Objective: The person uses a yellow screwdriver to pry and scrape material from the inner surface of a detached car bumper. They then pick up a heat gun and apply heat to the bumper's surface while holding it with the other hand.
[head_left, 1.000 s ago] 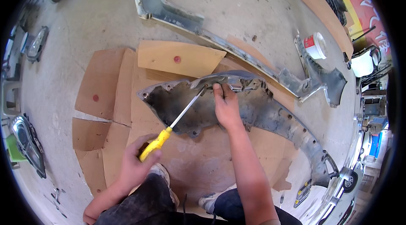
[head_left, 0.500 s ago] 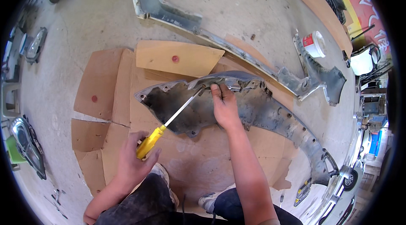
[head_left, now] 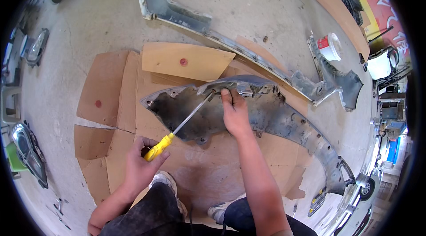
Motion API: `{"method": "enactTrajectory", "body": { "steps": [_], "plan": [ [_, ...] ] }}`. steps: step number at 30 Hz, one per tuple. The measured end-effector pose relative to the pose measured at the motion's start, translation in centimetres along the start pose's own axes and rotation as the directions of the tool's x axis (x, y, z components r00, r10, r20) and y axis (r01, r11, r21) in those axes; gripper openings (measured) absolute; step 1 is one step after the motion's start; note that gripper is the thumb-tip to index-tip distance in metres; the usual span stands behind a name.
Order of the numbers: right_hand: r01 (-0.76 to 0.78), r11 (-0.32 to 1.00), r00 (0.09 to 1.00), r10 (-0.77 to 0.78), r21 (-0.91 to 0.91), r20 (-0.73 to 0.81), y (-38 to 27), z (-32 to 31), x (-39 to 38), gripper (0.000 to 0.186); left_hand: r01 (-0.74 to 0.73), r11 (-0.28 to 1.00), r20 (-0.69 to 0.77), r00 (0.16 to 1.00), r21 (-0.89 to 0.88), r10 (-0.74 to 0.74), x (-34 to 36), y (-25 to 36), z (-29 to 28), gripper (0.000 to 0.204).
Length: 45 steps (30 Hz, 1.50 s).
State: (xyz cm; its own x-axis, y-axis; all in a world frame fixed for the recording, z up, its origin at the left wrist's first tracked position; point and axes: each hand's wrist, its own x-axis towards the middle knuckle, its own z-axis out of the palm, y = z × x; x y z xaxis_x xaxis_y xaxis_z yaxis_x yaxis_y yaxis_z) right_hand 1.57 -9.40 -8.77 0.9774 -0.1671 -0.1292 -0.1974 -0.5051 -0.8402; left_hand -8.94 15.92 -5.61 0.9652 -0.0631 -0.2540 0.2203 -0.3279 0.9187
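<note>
My left hand (head_left: 141, 158) is closed round the yellow handle of a screwdriver (head_left: 190, 117), thumb and fingers on either side of it. The metal shaft slants up and right, and its tip meets the fittings under the far edge of a dark, dirty curved car body panel (head_left: 284, 123). That panel lies with its hollow inner side up, wide at the left and narrowing toward the lower right. With thumb and fingers, my right hand (head_left: 236, 111) grips the panel's far edge just right of the screwdriver tip. Its fingertips are partly hidden behind the edge.
Flattened cardboard (head_left: 186, 169) lies beneath the panel. Beyond it stretches a long grey body part (head_left: 242, 51). A white bucket (head_left: 329, 46) stands at the right. Headlamps (head_left: 29, 154) lie far left, and a yellow-and-grey tool (head_left: 317, 203) lies near the panel's narrow end.
My left hand has shifted slightly, with its thumb now closer against the screwdriver handle. The screwdriver tip and my right hand stay at the same spot on the panel.
</note>
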Motion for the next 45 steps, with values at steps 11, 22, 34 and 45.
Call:
{"method": "enactTrajectory", "body": {
  "steps": [11, 22, 34, 45],
  "plan": [
    [-0.025, 0.998, 1.0, 0.026, -0.066, 0.016, 0.6, -0.1, -0.2, 0.044, 0.041, 0.998, 0.009, 0.999, -0.044, -0.04, 0.4, 0.3, 0.8, 0.026],
    [-0.03, 0.994, 0.999, 0.031, -0.103, 0.01, 1.0, -0.1, -0.2, 0.045, 0.496, 0.799, 0.36, 0.854, -0.341, -0.376, 0.9, 1.1, -0.3, 0.023],
    [-0.026, 0.999, 1.0, 0.025, 0.023, 0.013, 1.4, 0.3, -0.4, 0.047, 0.681, 0.58, 0.545, 0.722, -0.447, -0.427, 1.3, 1.2, -0.6, 0.02],
    [-0.036, 0.999, 0.999, 0.036, 0.031, 0.004, 1.4, 0.3, -0.4, 0.047, 0.779, 0.375, 0.645, 0.627, -0.503, -0.438, 1.6, 1.2, -1.3, 0.016]
  ]
}}
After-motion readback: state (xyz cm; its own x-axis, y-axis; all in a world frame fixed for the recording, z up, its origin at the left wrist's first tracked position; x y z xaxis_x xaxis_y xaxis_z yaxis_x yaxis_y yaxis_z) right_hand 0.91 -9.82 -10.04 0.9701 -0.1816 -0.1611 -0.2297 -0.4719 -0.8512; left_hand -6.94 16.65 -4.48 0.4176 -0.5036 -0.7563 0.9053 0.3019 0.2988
